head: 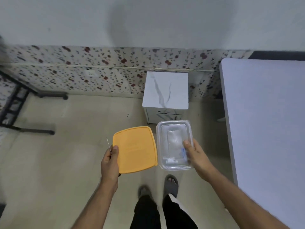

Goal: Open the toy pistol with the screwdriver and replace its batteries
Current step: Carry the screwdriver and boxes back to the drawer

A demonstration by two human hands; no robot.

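Observation:
I stand over the floor with both arms out. My left hand (pixel 110 160) grips the left edge of an orange-yellow lid (pixel 135 149), thumb on top; a thin metal shaft, apparently the screwdriver (pixel 109 145), sticks up from the same hand. My right hand (pixel 194 154) holds the right side of a clear plastic container (pixel 174 144), thumb over its rim. Inside the container lie a clear flat packet and some small white parts. No toy pistol or batteries can be made out.
A white marble-patterned cabinet (pixel 165 90) stands just beyond the container. A pale lilac table (pixel 267 116) fills the right side. A dark metal frame (pixel 14 103) stands at the left, by a floral-papered wall. My feet in slippers are below.

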